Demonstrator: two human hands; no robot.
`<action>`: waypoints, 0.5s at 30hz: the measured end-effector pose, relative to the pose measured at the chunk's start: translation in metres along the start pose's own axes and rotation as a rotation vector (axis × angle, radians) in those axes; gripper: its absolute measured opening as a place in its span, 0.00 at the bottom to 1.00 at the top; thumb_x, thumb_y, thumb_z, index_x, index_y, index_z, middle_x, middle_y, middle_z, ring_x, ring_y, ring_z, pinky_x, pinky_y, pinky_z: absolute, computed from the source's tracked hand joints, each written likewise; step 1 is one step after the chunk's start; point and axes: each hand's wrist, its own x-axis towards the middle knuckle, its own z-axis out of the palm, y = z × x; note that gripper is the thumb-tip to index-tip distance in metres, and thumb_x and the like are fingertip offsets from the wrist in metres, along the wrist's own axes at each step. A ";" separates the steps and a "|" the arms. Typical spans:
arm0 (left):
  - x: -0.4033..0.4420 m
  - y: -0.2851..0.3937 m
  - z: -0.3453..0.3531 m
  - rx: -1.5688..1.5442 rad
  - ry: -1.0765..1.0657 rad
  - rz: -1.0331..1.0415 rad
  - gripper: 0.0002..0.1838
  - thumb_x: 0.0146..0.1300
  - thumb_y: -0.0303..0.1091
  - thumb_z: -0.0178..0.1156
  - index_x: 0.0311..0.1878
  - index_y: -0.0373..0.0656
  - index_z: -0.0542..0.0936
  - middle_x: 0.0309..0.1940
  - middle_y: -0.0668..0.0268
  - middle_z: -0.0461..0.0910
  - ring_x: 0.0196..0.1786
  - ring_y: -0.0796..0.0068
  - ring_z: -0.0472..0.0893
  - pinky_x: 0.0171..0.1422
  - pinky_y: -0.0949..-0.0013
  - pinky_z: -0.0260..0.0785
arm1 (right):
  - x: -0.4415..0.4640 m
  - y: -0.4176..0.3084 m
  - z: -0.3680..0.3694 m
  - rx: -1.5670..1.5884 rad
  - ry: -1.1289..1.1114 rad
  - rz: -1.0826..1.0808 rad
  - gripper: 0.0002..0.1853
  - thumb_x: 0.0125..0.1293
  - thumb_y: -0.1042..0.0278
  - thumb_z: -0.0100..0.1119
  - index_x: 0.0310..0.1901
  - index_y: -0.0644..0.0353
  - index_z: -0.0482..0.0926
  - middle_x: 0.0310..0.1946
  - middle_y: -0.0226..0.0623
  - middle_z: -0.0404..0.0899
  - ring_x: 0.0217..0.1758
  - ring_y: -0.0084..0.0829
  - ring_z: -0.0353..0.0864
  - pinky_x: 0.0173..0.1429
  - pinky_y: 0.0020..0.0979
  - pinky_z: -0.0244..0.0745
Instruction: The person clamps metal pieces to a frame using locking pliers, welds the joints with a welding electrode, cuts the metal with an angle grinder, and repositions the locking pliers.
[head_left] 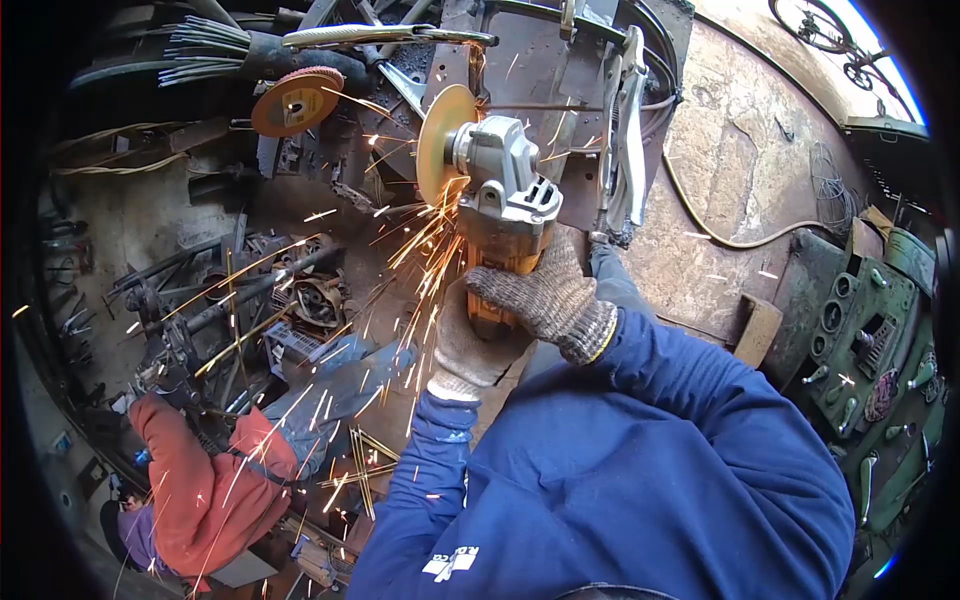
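An angle grinder (pixel 508 190) with a silver head and yellow-orange body is held in both my gloved hands. Its yellowish disc (pixel 445 145) stands on edge against a metal workpiece (pixel 476 72) on the bench, and orange sparks spray down and left. My left hand (pixel 470 345), in a pale glove, is wrapped round the rear of the body. Above it, my right hand (pixel 545 295), in a grey knit glove, closes over the body from the right. Locking pliers (pixel 627 130) lie right of the grinder on the bench. The exact contact point is partly hidden by the disc.
A spare orange disc (pixel 297 102) and a bundle of rods (pixel 205 50) lie at upper left. A person in a red top (pixel 215 480) crouches at lower left amid sparks. A green machine (pixel 865 345) with levers stands right; a hose (pixel 720 240) crosses the floor.
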 end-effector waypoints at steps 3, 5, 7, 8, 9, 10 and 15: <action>-0.001 0.005 -0.001 0.051 -0.006 -0.017 0.40 0.42 0.40 0.80 0.57 0.37 0.71 0.46 0.54 0.79 0.46 0.55 0.84 0.50 0.57 0.77 | 0.001 -0.006 -0.003 0.034 -0.033 0.056 0.44 0.51 0.50 0.80 0.64 0.62 0.66 0.58 0.46 0.76 0.60 0.39 0.79 0.64 0.39 0.77; 0.005 0.014 -0.003 0.077 -0.005 0.004 0.40 0.42 0.40 0.80 0.57 0.38 0.71 0.46 0.53 0.79 0.47 0.55 0.84 0.50 0.57 0.78 | 0.001 -0.007 -0.003 0.045 -0.055 0.085 0.44 0.51 0.50 0.80 0.64 0.62 0.65 0.59 0.46 0.76 0.60 0.39 0.79 0.64 0.39 0.77; 0.004 0.011 -0.002 0.101 -0.004 0.024 0.41 0.41 0.40 0.80 0.57 0.38 0.71 0.46 0.53 0.79 0.47 0.55 0.84 0.51 0.57 0.78 | 0.001 -0.005 -0.001 0.028 0.011 -0.014 0.37 0.53 0.66 0.80 0.62 0.61 0.69 0.53 0.41 0.80 0.56 0.33 0.81 0.60 0.37 0.80; 0.000 0.001 -0.001 0.061 -0.022 -0.015 0.41 0.41 0.41 0.80 0.58 0.37 0.71 0.46 0.53 0.79 0.47 0.55 0.84 0.51 0.57 0.78 | 0.001 -0.006 -0.001 0.028 0.011 -0.015 0.37 0.53 0.66 0.80 0.62 0.61 0.69 0.53 0.41 0.80 0.56 0.33 0.81 0.60 0.37 0.80; -0.002 -0.005 -0.001 0.022 -0.040 -0.053 0.41 0.41 0.41 0.81 0.58 0.37 0.70 0.47 0.53 0.79 0.48 0.54 0.84 0.51 0.57 0.78 | 0.001 -0.006 -0.001 0.058 0.002 -0.002 0.36 0.53 0.66 0.80 0.61 0.62 0.70 0.53 0.40 0.80 0.56 0.33 0.82 0.60 0.37 0.80; -0.002 -0.002 -0.002 0.022 -0.040 -0.052 0.41 0.41 0.41 0.81 0.58 0.37 0.70 0.47 0.53 0.79 0.48 0.54 0.84 0.51 0.57 0.78 | 0.001 -0.007 0.000 0.087 -0.007 0.012 0.35 0.53 0.66 0.80 0.61 0.62 0.71 0.53 0.40 0.81 0.55 0.33 0.82 0.60 0.37 0.80; -0.003 0.004 -0.003 0.061 -0.018 -0.049 0.42 0.41 0.41 0.81 0.58 0.37 0.70 0.48 0.53 0.79 0.49 0.55 0.84 0.52 0.57 0.78 | -0.001 0.006 0.001 0.085 -0.022 0.021 0.37 0.53 0.61 0.79 0.61 0.62 0.70 0.54 0.42 0.80 0.57 0.35 0.81 0.62 0.38 0.78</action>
